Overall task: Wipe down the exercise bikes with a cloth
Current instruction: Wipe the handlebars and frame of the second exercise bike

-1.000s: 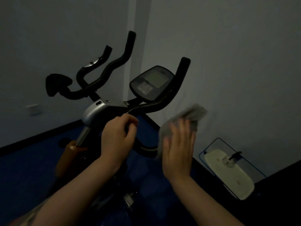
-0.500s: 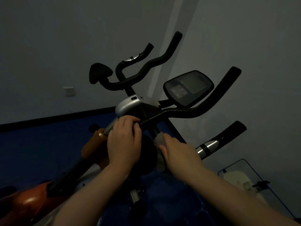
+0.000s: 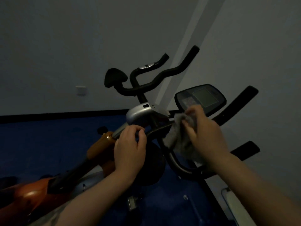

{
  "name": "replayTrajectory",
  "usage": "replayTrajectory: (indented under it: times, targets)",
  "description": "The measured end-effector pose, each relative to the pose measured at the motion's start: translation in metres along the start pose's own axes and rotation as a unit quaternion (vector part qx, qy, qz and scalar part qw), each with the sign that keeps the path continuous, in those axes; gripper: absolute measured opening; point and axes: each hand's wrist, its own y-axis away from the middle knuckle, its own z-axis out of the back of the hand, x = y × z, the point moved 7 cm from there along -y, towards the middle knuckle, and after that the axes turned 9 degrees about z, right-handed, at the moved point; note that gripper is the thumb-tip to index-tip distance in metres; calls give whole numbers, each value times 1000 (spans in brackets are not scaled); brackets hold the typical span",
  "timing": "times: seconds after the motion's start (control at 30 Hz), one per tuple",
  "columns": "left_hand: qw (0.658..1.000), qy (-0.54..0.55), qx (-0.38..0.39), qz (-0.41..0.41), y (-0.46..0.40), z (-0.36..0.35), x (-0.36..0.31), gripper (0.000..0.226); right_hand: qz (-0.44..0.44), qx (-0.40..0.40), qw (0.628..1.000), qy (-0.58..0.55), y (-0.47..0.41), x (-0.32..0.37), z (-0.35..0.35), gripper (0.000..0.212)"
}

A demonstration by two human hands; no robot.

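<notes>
One cloth [image 3: 180, 137], grey and bunched, hangs from the right hand [image 3: 206, 136], whose fingers curl round it and press it to the handlebar [image 3: 161, 128] just below the display [image 3: 201, 98]. The left hand [image 3: 128, 147] grips that bar nearer the silver housing [image 3: 140, 114]. Likely risks: the loose cloth tail snagging on the frame, or a swipe pressing the display's buttons. Two bikes show: the near one [image 3: 177, 163] under both hands, and another [image 3: 143, 82] behind it. One wall plate [image 3: 81, 90] sits well apart.

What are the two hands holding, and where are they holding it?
The right hand holds a grey cloth bunched at its top, against the bike's handlebar. The left hand grips the handlebar's near end.
</notes>
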Motion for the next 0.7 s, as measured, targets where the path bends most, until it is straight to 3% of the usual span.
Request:
replayTrajectory:
  times: [0.1, 0.27, 0.4, 0.5, 0.7]
  targets:
    - [1000, 12, 2, 1, 1, 1, 1, 13, 73, 6, 997, 22, -26, 11, -34, 14]
    - [1000, 21, 19, -9, 0, 1, 0, 13, 97, 41, 983, 153, -18, -3, -61, 38]
    - [999, 29, 30, -10, 0, -1, 1, 11, 117, 72, 969, 205, -23, 8, -81, 31]
    - [999, 43, 20, 13, 0, 1, 4, 10, 216, 83, 951, 206, -33, 22, -89, 23]
    - [998, 56, -7, 35, -2, 4, 8, 21, 398, 149, 897, 120, -22, 48, -102, 26]
